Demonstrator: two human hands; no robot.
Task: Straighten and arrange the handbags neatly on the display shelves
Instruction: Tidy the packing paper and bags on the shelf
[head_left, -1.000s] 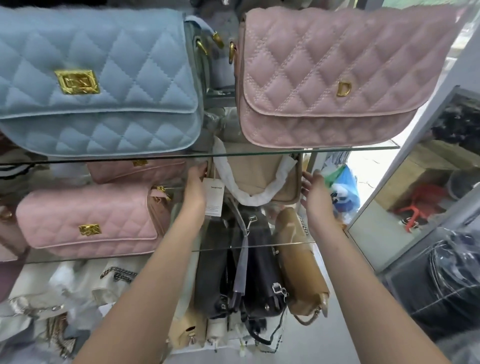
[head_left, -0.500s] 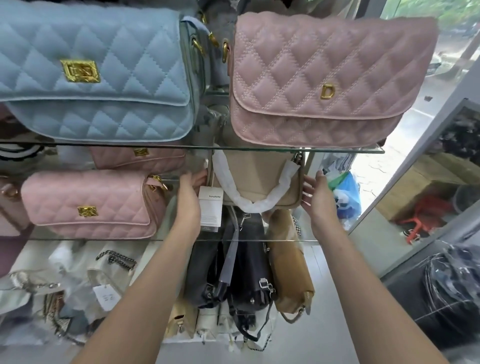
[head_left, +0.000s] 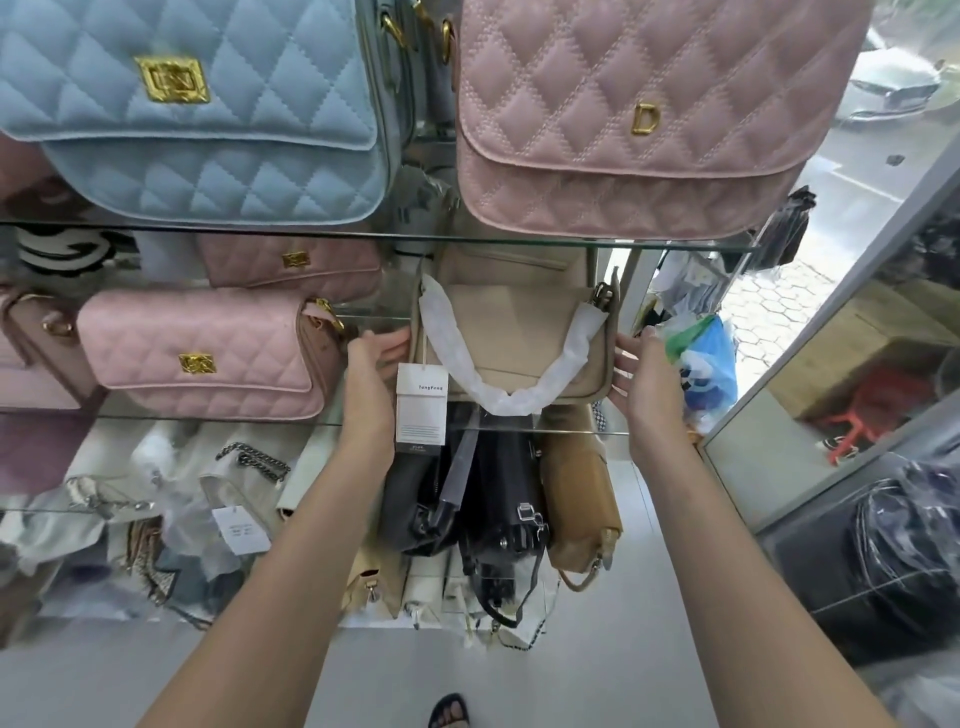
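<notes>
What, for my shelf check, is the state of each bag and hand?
beige handbag: upright, strap paper-wrapped, tag hanging
left hand: open, flat against its left side
right hand: open, flat against its right side
blue quilted bag: flap closed
pink D bag: flap closed

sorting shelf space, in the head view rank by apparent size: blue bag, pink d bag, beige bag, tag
1. blue bag and pink D bag: look alike, both cropped, nearer the camera
2. beige bag
3. tag
</notes>
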